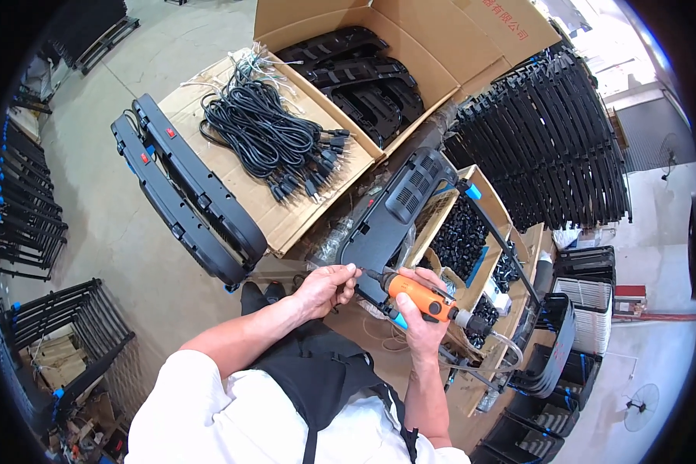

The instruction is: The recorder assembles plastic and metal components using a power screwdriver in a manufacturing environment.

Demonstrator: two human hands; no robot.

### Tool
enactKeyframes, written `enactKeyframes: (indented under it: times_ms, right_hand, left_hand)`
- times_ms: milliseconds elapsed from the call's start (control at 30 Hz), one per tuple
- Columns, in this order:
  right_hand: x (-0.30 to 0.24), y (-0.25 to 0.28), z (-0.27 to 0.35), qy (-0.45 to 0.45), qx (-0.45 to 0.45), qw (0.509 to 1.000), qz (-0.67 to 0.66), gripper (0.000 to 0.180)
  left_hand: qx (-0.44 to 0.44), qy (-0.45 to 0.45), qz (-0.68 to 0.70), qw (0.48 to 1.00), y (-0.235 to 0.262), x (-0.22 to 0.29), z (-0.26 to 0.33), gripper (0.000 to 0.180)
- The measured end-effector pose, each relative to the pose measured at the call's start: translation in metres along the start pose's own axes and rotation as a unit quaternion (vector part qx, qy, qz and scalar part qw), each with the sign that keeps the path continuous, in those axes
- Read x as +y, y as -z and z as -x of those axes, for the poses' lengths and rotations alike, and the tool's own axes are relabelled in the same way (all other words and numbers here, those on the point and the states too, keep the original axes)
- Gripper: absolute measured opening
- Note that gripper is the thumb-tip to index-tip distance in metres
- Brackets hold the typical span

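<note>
My right hand is wrapped round an orange power screwdriver with a hose at its rear end. The tool's dark tip points left, toward my left hand. The left thumb and forefinger are pinched together right by that tip; whatever they hold is too small to make out. Just beyond both hands lies a black plastic housing with a vented raised part and a small red switch. A black metal frame with blue tape runs beside it on the bench.
Bundled black power cords lie on a cardboard box, with two long black housings at its left. An open carton holds more black parts. Small black pieces fill a wooden tray at right. Stacked black frames stand behind.
</note>
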State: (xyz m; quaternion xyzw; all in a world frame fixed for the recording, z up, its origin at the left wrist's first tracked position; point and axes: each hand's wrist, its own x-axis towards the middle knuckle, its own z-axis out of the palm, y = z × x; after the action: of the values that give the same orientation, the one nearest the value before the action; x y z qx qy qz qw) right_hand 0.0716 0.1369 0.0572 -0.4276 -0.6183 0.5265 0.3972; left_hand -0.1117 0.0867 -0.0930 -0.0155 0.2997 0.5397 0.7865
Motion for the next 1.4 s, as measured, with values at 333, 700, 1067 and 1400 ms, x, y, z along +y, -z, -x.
enactKeyframes:
  times_ms: [333,700,1067,1400]
  right_hand:
    - [0.004,-0.006,-0.017,-0.006,-0.029,1.0,-0.006,0.052]
    - [0.004,-0.018,-0.029,-0.017,-0.04,0.999,0.021,0.051]
    - [0.025,-0.039,-0.064,0.003,-0.038,0.998,0.057,0.051]
    - [0.037,-0.05,-0.079,-0.003,-0.087,0.986,0.142,0.044]
  left_hand:
    - [0.024,0.026,0.166,0.985,-0.009,0.003,-0.023,0.027]
    - [0.015,0.031,0.166,0.986,-0.006,0.003,-0.033,0.03]
    - [0.012,0.066,-0.028,0.997,-0.024,0.002,0.002,0.025]
    - [0.068,0.016,-0.055,0.996,-0.016,0.011,0.008,0.024]
